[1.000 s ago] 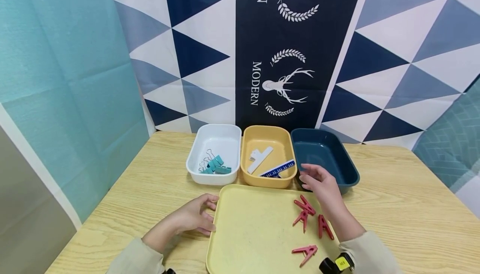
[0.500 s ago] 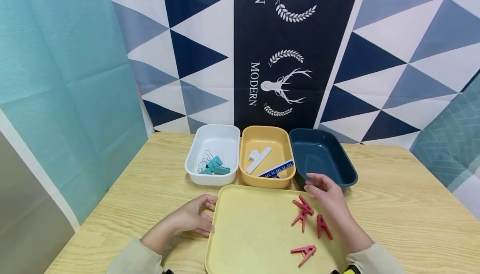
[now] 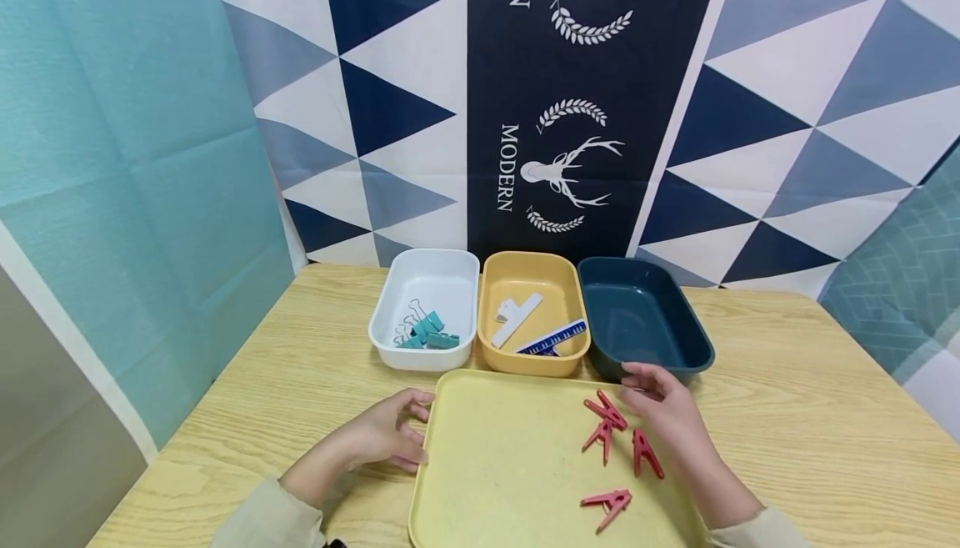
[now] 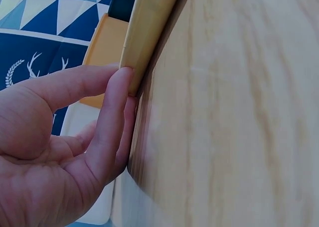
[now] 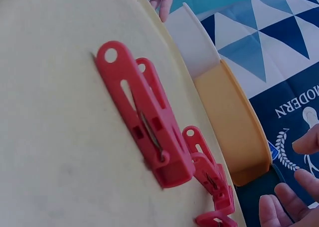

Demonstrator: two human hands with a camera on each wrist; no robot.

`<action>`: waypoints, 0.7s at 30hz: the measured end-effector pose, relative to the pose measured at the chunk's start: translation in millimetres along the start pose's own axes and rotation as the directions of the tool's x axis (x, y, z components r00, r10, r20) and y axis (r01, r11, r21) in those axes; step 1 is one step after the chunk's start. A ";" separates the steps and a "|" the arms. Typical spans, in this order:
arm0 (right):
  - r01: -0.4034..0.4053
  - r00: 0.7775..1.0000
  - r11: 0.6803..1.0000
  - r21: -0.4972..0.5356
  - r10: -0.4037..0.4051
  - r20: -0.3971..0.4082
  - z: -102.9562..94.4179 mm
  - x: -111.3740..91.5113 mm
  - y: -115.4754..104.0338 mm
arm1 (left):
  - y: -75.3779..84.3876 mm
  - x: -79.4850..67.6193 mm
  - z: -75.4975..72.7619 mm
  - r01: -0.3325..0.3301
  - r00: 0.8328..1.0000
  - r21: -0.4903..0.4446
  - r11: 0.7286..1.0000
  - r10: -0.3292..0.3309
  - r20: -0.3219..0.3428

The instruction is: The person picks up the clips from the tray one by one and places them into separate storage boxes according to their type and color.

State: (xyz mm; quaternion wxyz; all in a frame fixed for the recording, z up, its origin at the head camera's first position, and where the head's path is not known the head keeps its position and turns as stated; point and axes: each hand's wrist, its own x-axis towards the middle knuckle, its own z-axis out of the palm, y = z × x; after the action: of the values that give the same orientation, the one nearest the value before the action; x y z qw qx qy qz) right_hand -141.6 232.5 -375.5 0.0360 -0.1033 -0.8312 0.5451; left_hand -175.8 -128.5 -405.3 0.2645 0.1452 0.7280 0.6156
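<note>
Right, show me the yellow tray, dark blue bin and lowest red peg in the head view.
Yellow tray (image 3: 510,465), head view: bare middle surface.
Dark blue bin (image 3: 641,314), head view: inside floor.
Red peg (image 3: 617,500), head view: where its arms join.

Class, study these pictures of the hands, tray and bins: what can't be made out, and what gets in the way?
Near edge of the yellow tray: head view, cut off by the bottom edge.
Exact count of teal binder clips: head view, small and overlapping.
Full outline of the lowest clothespin: right wrist view, cut off by the bottom edge.
Much of the right hand: right wrist view, cut off by the right edge.
</note>
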 end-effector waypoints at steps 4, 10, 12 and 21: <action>-0.011 1.000 0.998 -0.054 0.011 -0.003 -3.2 -2.8 3.1 | -0.1 0.1 0.0 -0.003 1.000 0.002 1.000 0.003 0.000; -0.053 0.999 0.988 -0.148 0.054 0.003 -8.2 -6.1 6.9 | -0.4 0.5 -0.2 -0.004 1.000 0.007 1.000 0.004 0.001; -0.065 0.998 0.983 -0.171 0.068 0.012 -9.8 -7.1 8.5 | -0.4 0.5 -0.3 -0.004 1.000 0.009 1.000 0.004 -0.001; -0.050 0.997 0.979 -0.198 0.061 0.050 -13.8 -16.0 18.7 | 0.7 -0.5 0.2 0.007 1.000 0.014 1.000 -0.007 -0.002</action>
State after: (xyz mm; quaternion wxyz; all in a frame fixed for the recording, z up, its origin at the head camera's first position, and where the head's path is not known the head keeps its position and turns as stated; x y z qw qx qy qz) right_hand -121.1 248.6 -386.1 -0.0128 -0.1142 -0.8786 0.4636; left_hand -175.3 -128.4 -404.5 0.2652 0.1439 0.7331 0.6096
